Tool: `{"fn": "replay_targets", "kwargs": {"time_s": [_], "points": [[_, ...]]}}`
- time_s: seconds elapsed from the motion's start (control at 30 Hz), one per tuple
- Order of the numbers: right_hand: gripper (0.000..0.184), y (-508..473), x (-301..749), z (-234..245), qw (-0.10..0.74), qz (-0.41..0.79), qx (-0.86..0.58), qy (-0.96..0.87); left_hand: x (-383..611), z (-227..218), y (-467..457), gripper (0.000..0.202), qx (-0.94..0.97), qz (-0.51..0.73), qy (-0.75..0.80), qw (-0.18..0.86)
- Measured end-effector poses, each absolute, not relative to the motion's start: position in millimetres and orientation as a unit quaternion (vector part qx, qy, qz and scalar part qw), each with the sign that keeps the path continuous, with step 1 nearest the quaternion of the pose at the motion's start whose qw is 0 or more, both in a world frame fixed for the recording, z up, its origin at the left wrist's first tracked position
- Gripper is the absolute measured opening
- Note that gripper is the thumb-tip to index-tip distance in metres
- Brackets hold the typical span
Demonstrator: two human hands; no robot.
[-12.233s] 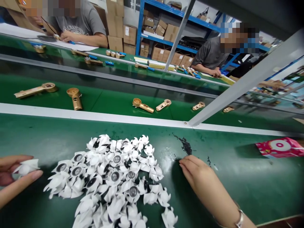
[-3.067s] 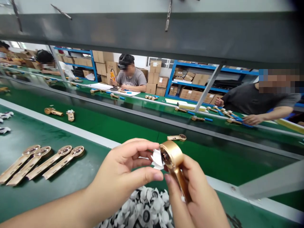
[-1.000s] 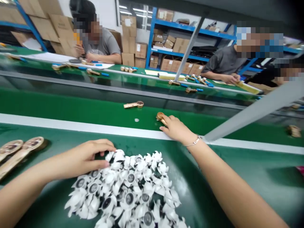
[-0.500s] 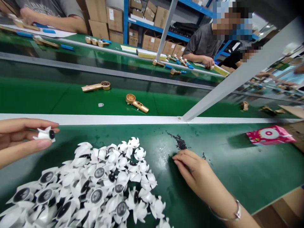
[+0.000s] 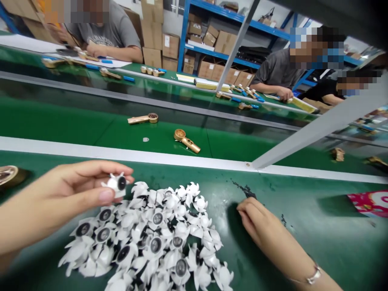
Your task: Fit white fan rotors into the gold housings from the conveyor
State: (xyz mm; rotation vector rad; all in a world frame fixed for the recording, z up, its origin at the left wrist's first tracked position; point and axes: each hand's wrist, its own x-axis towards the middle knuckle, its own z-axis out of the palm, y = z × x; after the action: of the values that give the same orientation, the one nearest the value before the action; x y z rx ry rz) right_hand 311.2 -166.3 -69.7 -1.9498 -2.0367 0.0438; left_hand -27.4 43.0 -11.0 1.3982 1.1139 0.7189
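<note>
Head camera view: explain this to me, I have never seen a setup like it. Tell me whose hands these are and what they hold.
This picture comes from a camera worn on a person's head, looking forward and down, so the two arms in front are that person's own. There is no machine arm here, only bare hands.

The left hand pinches a white finned part with a dark round centre. The right hand, with a bracelet on its wrist, holds nothing and lies near some dark granules.

Between the hands is a pile of similar white parts on a green surface. Beyond a white rail, a gold-coloured handle-shaped part lies on another green surface. A co-worker sits further back.
</note>
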Motion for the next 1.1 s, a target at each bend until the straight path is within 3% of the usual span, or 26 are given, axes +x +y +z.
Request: {"fn": "replay_targets", "kwargs": {"time_s": [0.17, 0.27, 0.53, 0.97, 1.1], "points": [[0.016, -107, 226, -22, 0.361, 0.204, -0.611, -0.675, -20, -15, 16, 0.034, 0.546, 0.225, 0.383, 0.710], [0.014, -78, 180, -2, 0.415, 0.296, -0.532, -0.676, -20, -18, 8, 0.036, 0.509, 0.245, 0.326, 0.758], [0.014, -49, 159, -5, 0.418, 0.272, -0.540, -0.678, -22, -15, 7, 0.037, 0.423, 0.289, 0.280, 0.812], [0.014, -49, 155, -16, 0.421, 0.214, -0.552, -0.687, -19, -24, 13, 0.038, 0.407, 0.286, 0.308, 0.811], [0.029, -54, 158, -11, 0.391, 0.159, -0.500, -0.756, -19, -23, 19, 0.033, 0.404, 0.327, 0.326, 0.790]]}}
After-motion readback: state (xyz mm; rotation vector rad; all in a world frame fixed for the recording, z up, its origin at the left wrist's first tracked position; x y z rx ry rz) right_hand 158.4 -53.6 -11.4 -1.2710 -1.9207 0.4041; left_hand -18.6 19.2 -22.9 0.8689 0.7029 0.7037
